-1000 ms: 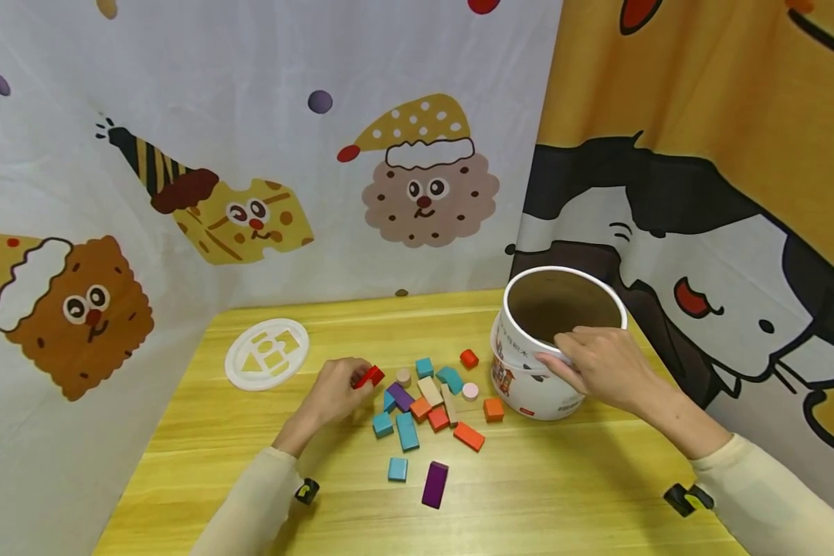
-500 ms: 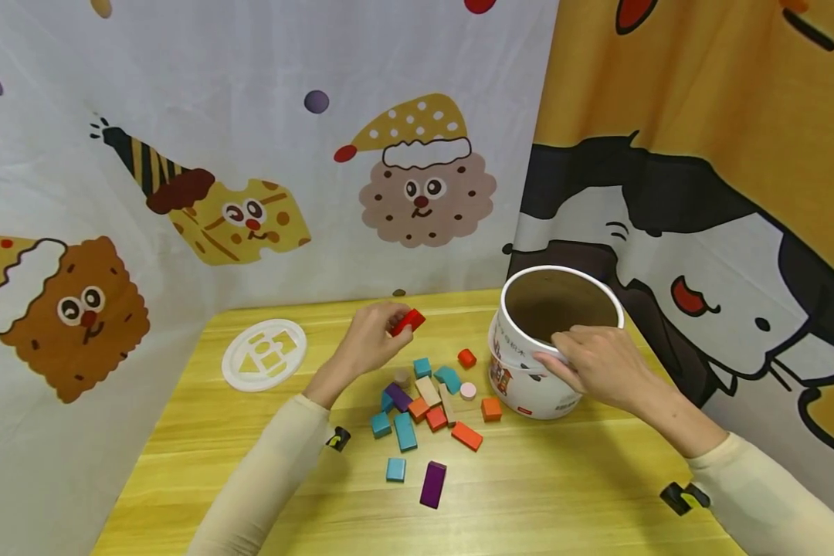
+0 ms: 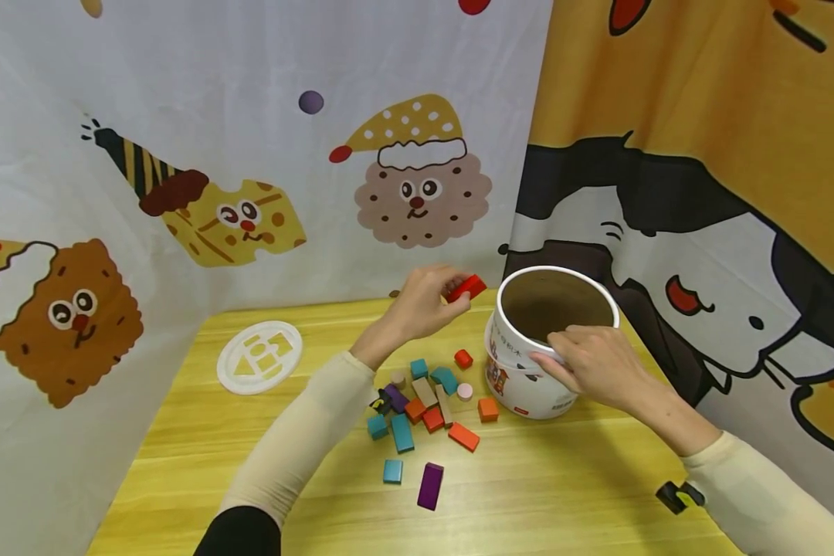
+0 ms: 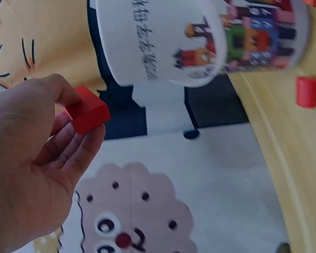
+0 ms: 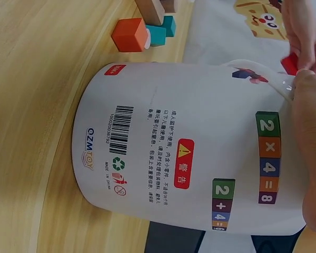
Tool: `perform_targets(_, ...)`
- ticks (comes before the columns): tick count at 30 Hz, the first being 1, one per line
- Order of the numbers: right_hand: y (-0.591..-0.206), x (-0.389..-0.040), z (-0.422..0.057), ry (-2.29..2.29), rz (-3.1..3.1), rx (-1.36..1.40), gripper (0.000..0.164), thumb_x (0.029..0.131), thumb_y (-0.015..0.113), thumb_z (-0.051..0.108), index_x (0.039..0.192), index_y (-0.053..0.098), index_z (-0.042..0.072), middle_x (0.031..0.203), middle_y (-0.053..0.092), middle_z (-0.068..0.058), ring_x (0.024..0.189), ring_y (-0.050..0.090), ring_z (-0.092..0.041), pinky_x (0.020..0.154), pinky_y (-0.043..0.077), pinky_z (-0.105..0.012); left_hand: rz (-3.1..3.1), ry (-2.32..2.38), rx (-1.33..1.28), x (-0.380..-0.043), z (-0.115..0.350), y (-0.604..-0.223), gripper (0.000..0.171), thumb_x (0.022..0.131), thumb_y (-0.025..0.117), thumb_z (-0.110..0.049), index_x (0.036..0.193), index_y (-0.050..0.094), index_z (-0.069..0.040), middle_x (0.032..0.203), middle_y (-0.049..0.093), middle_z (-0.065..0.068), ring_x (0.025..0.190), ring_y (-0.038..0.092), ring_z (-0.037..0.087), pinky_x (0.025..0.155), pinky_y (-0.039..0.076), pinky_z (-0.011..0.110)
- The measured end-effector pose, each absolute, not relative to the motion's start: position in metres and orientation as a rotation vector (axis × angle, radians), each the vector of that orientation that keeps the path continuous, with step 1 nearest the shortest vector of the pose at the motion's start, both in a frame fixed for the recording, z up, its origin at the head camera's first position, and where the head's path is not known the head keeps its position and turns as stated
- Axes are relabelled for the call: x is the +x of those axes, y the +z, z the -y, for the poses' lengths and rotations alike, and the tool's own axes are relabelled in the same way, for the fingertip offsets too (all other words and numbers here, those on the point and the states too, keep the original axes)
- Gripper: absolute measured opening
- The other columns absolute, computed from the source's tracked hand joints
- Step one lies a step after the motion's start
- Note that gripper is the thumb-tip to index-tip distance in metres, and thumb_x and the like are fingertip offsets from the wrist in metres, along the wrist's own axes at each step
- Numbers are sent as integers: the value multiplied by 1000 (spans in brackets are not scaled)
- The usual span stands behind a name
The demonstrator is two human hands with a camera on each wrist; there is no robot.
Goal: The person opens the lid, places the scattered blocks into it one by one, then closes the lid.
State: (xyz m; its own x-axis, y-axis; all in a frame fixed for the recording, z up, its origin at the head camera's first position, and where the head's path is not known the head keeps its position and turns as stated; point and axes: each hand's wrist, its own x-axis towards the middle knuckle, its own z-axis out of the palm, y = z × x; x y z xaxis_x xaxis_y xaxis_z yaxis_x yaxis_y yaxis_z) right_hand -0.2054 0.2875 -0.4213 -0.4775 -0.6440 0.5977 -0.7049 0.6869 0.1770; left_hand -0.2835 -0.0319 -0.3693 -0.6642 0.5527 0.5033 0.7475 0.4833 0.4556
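Observation:
My left hand (image 3: 431,300) pinches a red block (image 3: 467,288) between thumb and fingers, raised above the table just left of the bucket's mouth. In the left wrist view the red block (image 4: 88,110) shows as a small rectangular brick. My right hand (image 3: 598,363) grips the near rim of a white printed bucket (image 3: 528,386), which stands on the table with its mouth upward. Printed labels and a barcode show on the bucket's side (image 5: 147,147) in the right wrist view. Its brown inner wall is visible, but its bottom is hidden.
Left of the bucket lie several loose blocks, among them an orange cube (image 3: 488,410), a purple block (image 3: 430,486) and a red cylinder (image 3: 463,358). A white round lid with shaped cutouts (image 3: 259,357) lies at the table's back left. Printed curtains hang behind.
My left hand has lifted the red block from beside the pile and carried it up and rightward to near the bucket's rim. The right hand keeps its hold on the bucket.

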Motion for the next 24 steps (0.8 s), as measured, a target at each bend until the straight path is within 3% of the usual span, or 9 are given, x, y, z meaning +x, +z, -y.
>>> perform_targets(12,-425,-209,-290,119,2191,1046,64,120,40,61,73,47,18,63,27,12,60,18,0,54,13,-19,2359,-935,-1270,-291,-36,-343,25,101,73,-6,124,80,2,109,83,13,94,78,20,86,63,22)
perform_targets(24,-428,-212,-288,109,2130,1053,65,120,40,60,71,43,16,62,25,12,59,15,1,49,12,-19,2521,-814,-1315,-290,-71,-347,27,107,72,-14,129,80,-1,113,85,9,97,78,14,84,59,12)
